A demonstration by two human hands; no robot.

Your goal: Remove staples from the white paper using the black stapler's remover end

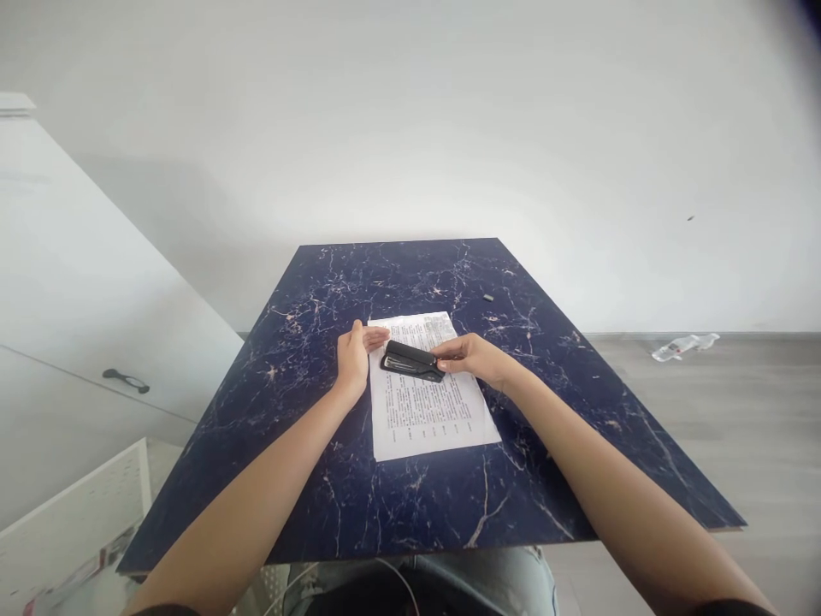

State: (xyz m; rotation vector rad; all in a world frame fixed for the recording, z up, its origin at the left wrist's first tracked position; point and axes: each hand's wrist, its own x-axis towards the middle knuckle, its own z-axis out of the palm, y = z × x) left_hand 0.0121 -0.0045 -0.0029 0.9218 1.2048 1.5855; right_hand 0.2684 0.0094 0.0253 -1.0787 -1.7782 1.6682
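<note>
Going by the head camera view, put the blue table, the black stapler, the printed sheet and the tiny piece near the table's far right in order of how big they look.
1. Blue table
2. Printed sheet
3. Black stapler
4. Tiny piece

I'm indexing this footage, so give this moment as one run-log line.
right hand: grip on black stapler | left hand: at paper's left edge | stapler: over printed paper
</note>
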